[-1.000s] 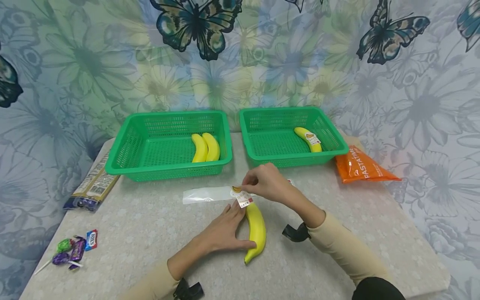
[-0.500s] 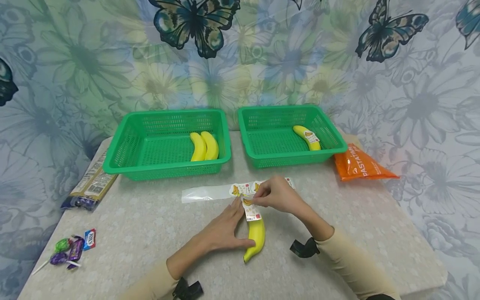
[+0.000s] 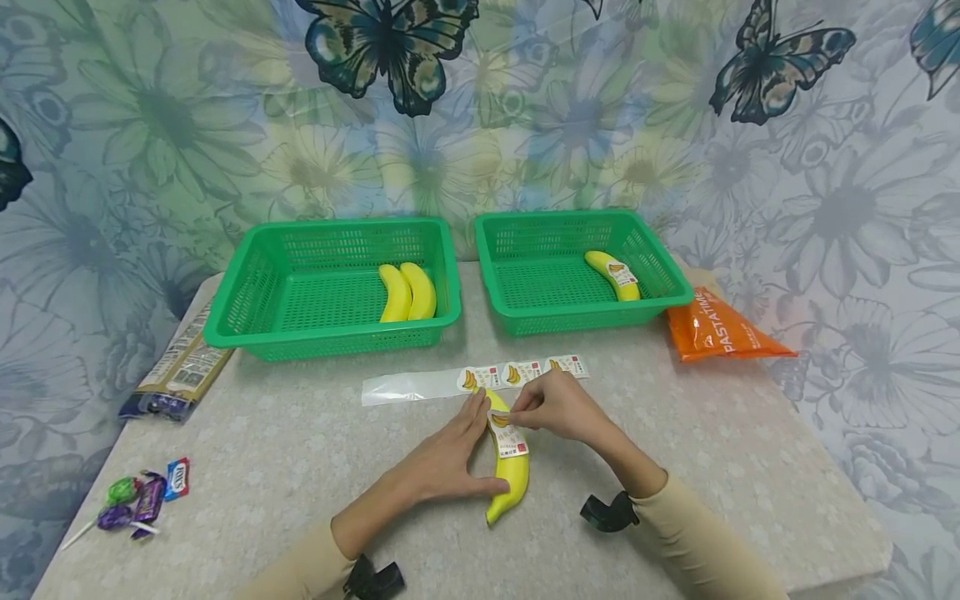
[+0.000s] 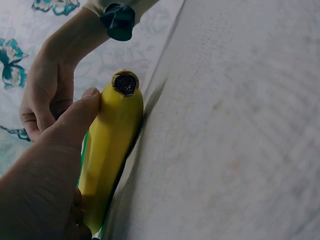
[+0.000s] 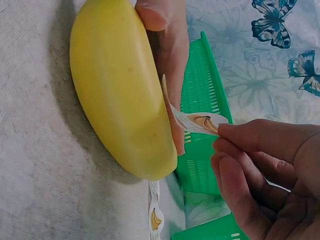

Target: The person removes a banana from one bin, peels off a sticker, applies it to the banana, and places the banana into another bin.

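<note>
— Why was the left hand [image 3: 442,467] curled along the banana [image 3: 510,475] on the table [image 3: 300,467]?
— Its grip steadied the fruit while the right hand [image 3: 558,408] pinched the sticker [image 3: 508,435], half laid on the peel.

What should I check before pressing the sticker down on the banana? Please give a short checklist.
1. Banana held steady on the table: ok, the left hand grips it from the side.
2. Sticker gripped: ok, the right hand pinches its upper end.
3. Sticker lies flat on the peel: not ok, in the right wrist view the pinched end stands off the banana.
4. Sticker free of wrinkles: cannot tell.
5. Left fingers clear of the sticker: not ok, they lie close beside it.
6. Sticker strip out of the way: ok, it lies beyond the banana's tip.
</note>
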The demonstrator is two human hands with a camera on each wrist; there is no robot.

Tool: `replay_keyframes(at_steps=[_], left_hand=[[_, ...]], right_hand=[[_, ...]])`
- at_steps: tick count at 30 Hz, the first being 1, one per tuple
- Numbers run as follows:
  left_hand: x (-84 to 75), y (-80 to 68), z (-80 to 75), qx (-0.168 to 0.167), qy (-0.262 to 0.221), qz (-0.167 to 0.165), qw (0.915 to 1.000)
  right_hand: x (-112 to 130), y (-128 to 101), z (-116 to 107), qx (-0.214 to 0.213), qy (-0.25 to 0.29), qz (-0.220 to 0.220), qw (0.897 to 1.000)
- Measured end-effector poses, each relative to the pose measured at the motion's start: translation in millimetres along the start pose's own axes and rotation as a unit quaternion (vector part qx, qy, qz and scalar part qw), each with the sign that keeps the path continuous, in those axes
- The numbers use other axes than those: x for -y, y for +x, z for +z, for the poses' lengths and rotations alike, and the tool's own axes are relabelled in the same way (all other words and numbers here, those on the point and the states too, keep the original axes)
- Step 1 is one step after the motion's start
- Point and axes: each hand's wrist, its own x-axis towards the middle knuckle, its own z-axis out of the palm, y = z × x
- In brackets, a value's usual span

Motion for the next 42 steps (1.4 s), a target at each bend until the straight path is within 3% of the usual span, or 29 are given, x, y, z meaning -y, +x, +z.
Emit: replay_keyframes(at_steps=[6, 14, 22, 30, 42], left_hand=[[-1.3, -0.3, -0.2, 0.0, 0.0, -0.005, 1.0], [-7.2, 1.3, 2.5, -0.044, -0.045, -0.011, 0.998], [-7.4, 3.1, 5.4, -0.055, -0.029, -0.014, 0.998], [-7.2, 3.5, 6.6, -0.054, -0.033, -0.017, 0.9978], [-8.1, 3.8, 7.5, -0.054, -0.044, -0.02, 0.9974]], right_hand=[[-2, 1, 2, 0.001, -0.007, 0.009, 1.0], [-3, 1, 4, 0.004, -0.008, 0.022, 1.0], [-10, 4, 6, 0.014, -0.001, 0.036, 0.999], [-24, 8, 14, 0.022, 0.058, 0.094, 0.994], [-40, 13, 24, 0.016, 0.159, 0.177, 0.971]])
